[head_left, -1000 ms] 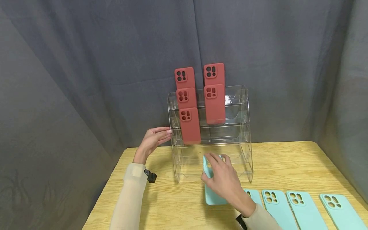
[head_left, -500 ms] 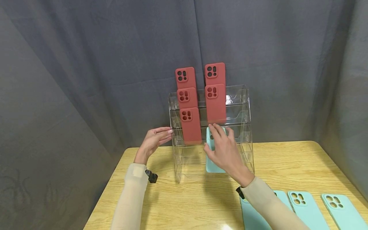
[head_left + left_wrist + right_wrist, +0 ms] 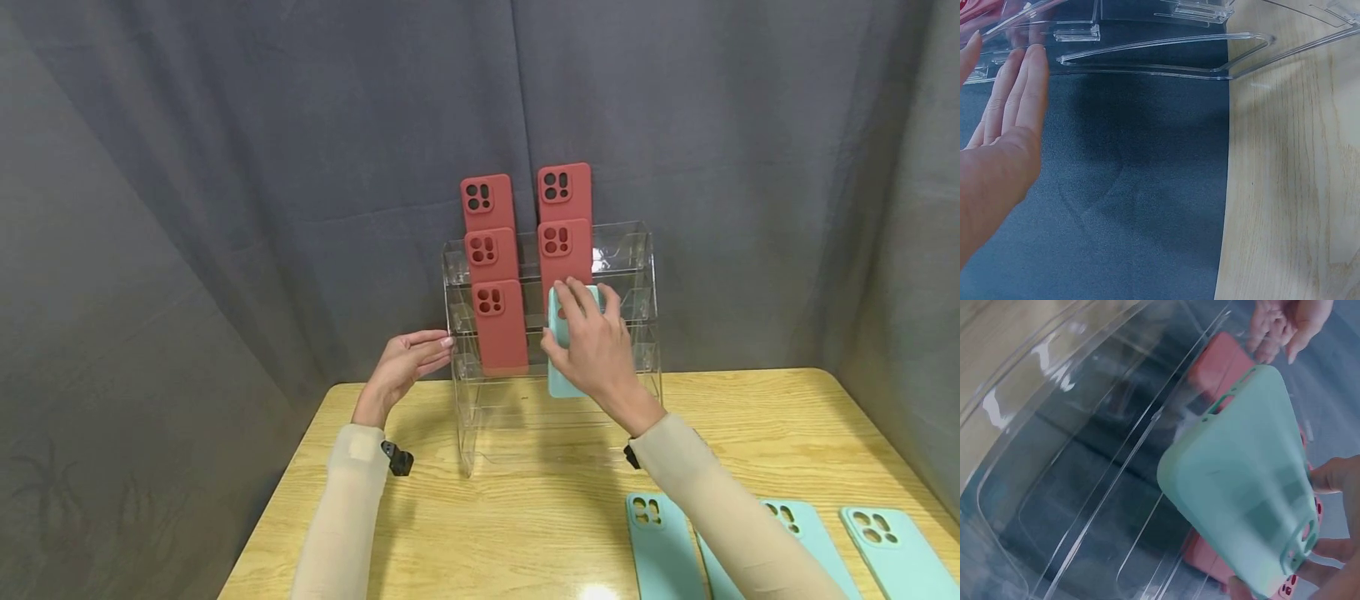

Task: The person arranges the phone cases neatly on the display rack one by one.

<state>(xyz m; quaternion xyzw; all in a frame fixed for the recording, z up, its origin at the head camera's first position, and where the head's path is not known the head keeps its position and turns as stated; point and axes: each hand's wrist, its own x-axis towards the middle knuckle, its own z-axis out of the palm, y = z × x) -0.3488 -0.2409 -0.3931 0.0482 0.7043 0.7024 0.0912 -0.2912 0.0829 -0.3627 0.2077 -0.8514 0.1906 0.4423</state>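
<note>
My right hand [image 3: 600, 350] grips a mint-green phone case [image 3: 562, 382] by its upper part, thumb on the left edge and fingers near the camera cutouts. The case stands upright in front of a clear acrylic tiered rack [image 3: 463, 408], at the height of its middle tiers. In the right wrist view, its lower end points toward the clear shelves. Straight fingers of my left hand [image 3: 401, 367] touch the rack's left side. Red phone cases stand in the rack: a left column of three, with the lowest red case [image 3: 502, 333] in front, and two on the right, including a red case [image 3: 562, 258] partly behind my right fingers.
Several mint phone cases lie at the front right of the wooden table [image 3: 450, 533], among them a mint case [image 3: 660, 542] and a far-right mint case [image 3: 896, 542]. My right sleeve [image 3: 727, 508] passes over some. A grey curtain [image 3: 337, 167] hangs behind the rack.
My right hand has lifted the mint phone case from low in front of the rack up to its middle tiers, just below the right red cases. My left hand stays at the rack's side.
</note>
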